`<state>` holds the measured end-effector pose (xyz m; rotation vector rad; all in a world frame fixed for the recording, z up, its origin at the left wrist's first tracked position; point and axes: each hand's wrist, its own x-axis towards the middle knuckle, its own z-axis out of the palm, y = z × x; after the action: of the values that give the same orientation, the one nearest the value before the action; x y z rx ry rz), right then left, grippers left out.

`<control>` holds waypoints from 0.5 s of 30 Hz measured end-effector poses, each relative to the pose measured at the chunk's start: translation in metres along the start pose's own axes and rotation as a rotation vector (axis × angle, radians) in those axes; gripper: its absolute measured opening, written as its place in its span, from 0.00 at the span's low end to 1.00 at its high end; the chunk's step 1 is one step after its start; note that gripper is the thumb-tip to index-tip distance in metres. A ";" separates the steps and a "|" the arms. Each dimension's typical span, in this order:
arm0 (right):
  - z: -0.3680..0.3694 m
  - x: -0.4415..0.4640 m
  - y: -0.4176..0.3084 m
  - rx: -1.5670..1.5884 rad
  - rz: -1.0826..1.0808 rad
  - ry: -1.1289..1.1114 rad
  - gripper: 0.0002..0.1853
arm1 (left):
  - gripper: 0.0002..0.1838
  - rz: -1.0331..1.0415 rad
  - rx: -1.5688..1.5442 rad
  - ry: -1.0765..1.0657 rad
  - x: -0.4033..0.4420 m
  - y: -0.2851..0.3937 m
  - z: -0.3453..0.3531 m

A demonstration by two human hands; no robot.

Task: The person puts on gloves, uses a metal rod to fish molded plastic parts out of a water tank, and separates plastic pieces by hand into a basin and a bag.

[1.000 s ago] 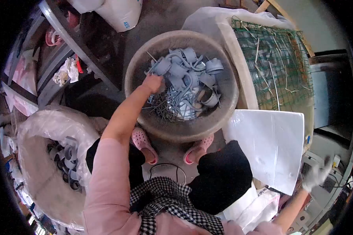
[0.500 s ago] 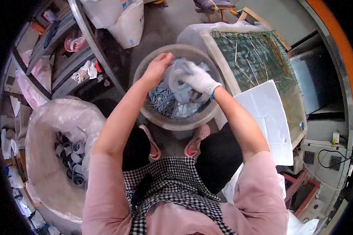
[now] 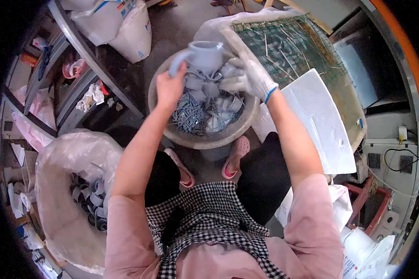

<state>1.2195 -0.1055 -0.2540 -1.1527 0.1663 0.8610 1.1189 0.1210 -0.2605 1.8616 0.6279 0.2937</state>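
My bare left hand (image 3: 171, 87) is closed around the curved side branch of a grey plastic pipe fitting (image 3: 206, 56). The fitting has a round open mouth and is held up over the far side of a wide basin (image 3: 208, 142). Inside the basin lie more grey plastic pieces (image 3: 204, 88) and a heap of thin grey sticks (image 3: 189, 114). My right hand (image 3: 250, 83), in a white glove with a blue cuff edge, is over the basin's right side. Its fingers are apart and slightly blurred, close to the grey pieces.
A plastic-lined container (image 3: 56, 195) with grey curved pieces stands at left. Right of the basin is a tub covered by green mesh (image 3: 284, 51), with a white foam board (image 3: 316, 125) leaning near it. White sacks (image 3: 134, 35) and a metal frame (image 3: 86, 49) stand at far left.
The grey fitting has risen from between my hands and moved up to the far side of the basin in my left hand. My gloved right hand has come away from it to the right.
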 end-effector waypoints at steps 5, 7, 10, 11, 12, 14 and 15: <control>-0.070 0.071 0.031 -1.686 -0.190 0.014 0.30 | 0.18 0.229 0.315 0.121 0.007 -0.022 -0.011; -0.110 0.123 0.080 -1.843 0.098 -0.146 0.30 | 0.14 0.462 0.411 0.141 -0.001 -0.030 -0.011; -0.101 0.138 0.130 -1.991 0.203 0.053 0.21 | 0.14 0.676 0.543 0.106 0.001 -0.027 -0.020; -0.116 0.157 0.165 -2.015 0.160 0.151 0.18 | 0.12 0.757 0.572 0.076 0.003 -0.028 -0.023; -0.133 0.178 0.200 -2.034 0.120 0.247 0.16 | 0.11 0.836 0.602 0.041 0.006 -0.029 -0.023; -0.125 0.169 0.214 -2.263 0.038 0.122 0.14 | 0.13 0.822 0.561 0.034 0.011 -0.032 -0.022; -0.122 0.169 0.222 -2.484 -0.057 -0.008 0.13 | 0.16 0.812 0.515 0.027 0.013 -0.034 -0.022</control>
<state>1.2219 -0.0934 -0.5578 -3.3082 -1.3617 0.6939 1.1093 0.1546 -0.2849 2.5564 -0.0942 0.7332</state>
